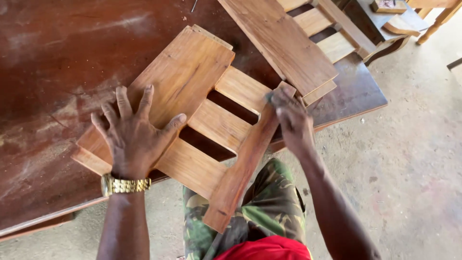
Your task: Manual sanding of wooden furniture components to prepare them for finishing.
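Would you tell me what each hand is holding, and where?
Left hand presses flat on the slatted wooden frame's wide panel; right hand presses something small against its rail's upper end.

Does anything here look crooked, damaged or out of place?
Mostly the slatted wooden frame: it lies askew and juts past the table edge, over the person's lap. The left hand presses flat on it; the right hand grips its side rail. The tabletop looks scuffed and worn.

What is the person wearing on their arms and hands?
Both arms are bare, with no sleeves showing and no gloves on either hand. The left hand has a gold-coloured metal watch with a link band around the wrist. The right hand wears nothing at all: no watch, ring or band shows.
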